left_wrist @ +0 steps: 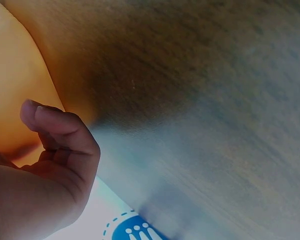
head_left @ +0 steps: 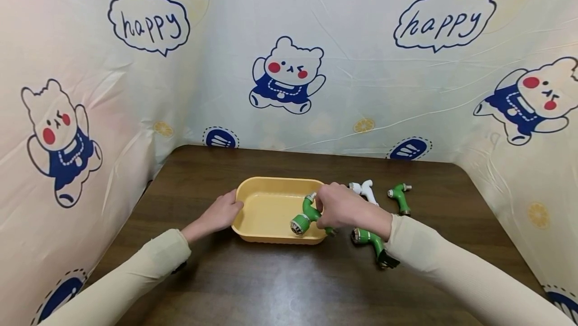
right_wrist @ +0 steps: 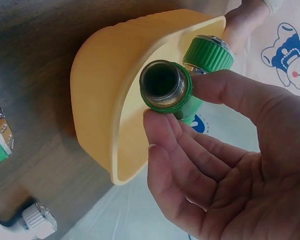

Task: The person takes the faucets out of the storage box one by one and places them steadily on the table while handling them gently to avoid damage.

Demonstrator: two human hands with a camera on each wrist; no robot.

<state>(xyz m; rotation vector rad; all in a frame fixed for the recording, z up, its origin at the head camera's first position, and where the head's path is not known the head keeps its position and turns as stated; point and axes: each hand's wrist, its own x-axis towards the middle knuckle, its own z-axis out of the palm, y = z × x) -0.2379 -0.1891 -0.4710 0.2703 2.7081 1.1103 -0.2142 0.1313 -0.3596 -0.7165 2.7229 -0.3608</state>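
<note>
A yellow plastic basin [head_left: 264, 213] sits on the brown table. At its left end my left hand [head_left: 221, 213] grips the rim; the left wrist view shows those fingers [left_wrist: 65, 125] curled at the basin's edge. My right hand [head_left: 340, 205] holds a green faucet [head_left: 309, 209] over the basin's right end, its ribbed knob hanging to the left. From the right wrist, the faucet's open threaded end [right_wrist: 165, 87] faces the camera, pinched between thumb and fingertips. Part of the faucet is hidden behind that hand.
Right of the basin lie a white faucet [head_left: 369, 191], a small green faucet [head_left: 400, 198] and, nearer the front, a green faucet [head_left: 371, 239] partly under the right wrist. Printed cloth [head_left: 289, 130] hangs round the table's back and sides.
</note>
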